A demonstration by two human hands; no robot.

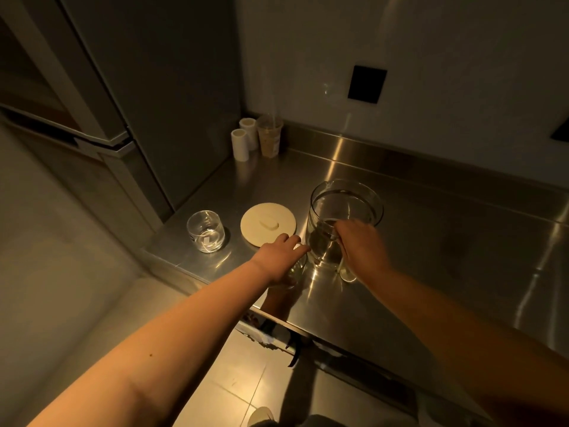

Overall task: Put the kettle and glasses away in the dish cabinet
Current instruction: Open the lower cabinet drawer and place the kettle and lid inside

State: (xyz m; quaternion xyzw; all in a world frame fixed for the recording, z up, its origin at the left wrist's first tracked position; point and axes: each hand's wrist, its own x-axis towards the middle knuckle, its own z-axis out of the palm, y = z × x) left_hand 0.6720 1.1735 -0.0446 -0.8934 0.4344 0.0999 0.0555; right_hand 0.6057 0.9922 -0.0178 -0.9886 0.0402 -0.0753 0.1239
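Head view, item one: clear cylindrical glass kettle (345, 223), lidless, standing upright on the brushed stainless-steel counter (431, 241), long axis vertical, small pouring lip facing the back wall, looped glass handle facing the person. Water is lying in its lower part.

Right hand (361, 249) is curling its fingers round that handle at the near side of the kettle, thumb side uppermost.

Item two: short clear glass tumbler (292, 274), mostly hidden under the left hand (277, 260), sitting just beside the kettle's left base near the counter's front edge. The fingers are bending down over its rim; whether they are actually gripping it cannot be told.

Item three: second short clear glass tumbler (207, 231), upright, mouth up, standing at the counter's left corner, apart from both hands.

Item four: round flat cream lid (268, 224) with a raised oblong knob, lying flat between that tumbler and the kettle.

Back corner: two white cylindrical rolls (243, 141) standing on end, beside a clear plastic takeaway cup (270, 137) holding pale brown drink with a straw.

Left: tall grey smooth-sided refrigerator (147, 87). Wall: black rectangular plate (367, 84).
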